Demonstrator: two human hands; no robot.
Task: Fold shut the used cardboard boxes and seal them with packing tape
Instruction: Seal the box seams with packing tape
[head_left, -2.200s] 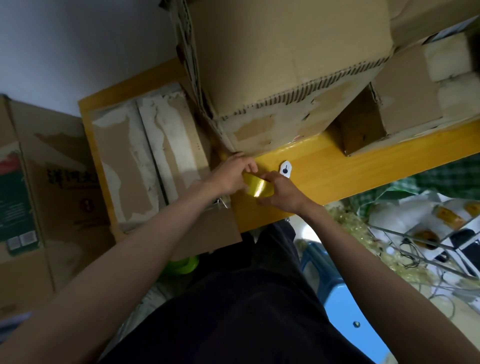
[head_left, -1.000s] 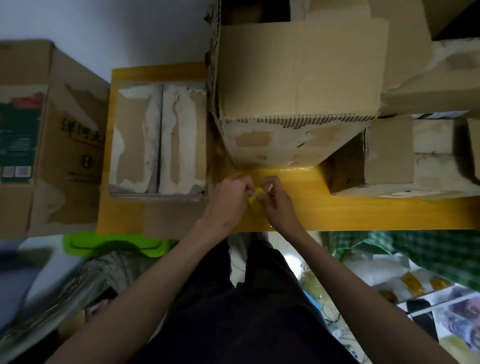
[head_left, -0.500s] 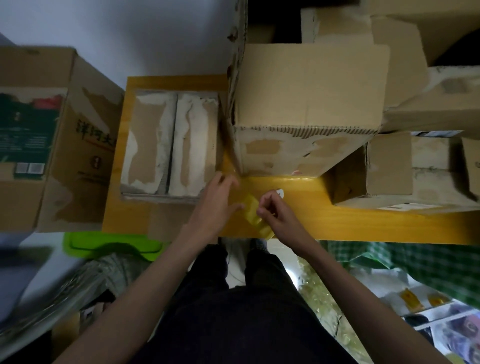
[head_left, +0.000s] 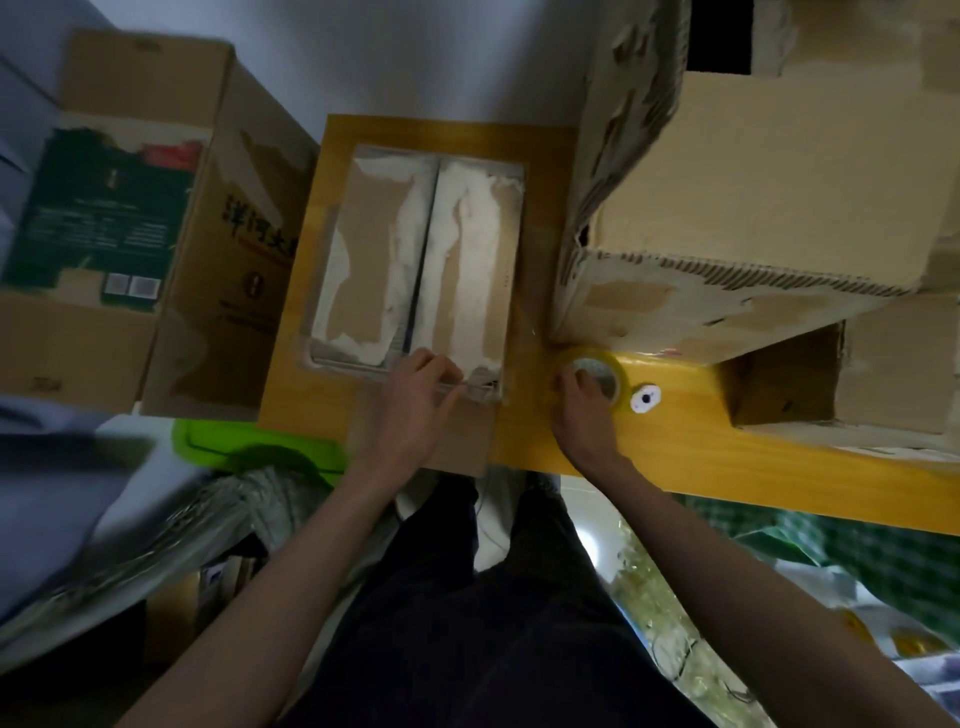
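Note:
A small flat cardboard box (head_left: 415, 249) with torn white patches lies shut on the yellow table (head_left: 727, 457). My left hand (head_left: 415, 405) is at the box's near edge, fingers curled, pinching a thin pale strip that looks like the tape end. The yellowish tape roll (head_left: 621, 371) lies flat on the table to the right of that box. My right hand (head_left: 584, 421) grips the roll, with fingertips in its core. A large worn box (head_left: 753, 208) stands just behind the roll.
A smaller box (head_left: 893, 374) sits right of the large one. A white tag (head_left: 645, 399) lies beside the roll. Left of the table stands a printed carton (head_left: 130, 234), with a green lid (head_left: 249, 452) below it. Clutter fills the floor on the right.
Both hands were together at the roll, picking at it. Now my left hand has moved left to the small box's near edge, and my right hand holds the roll down on the table.

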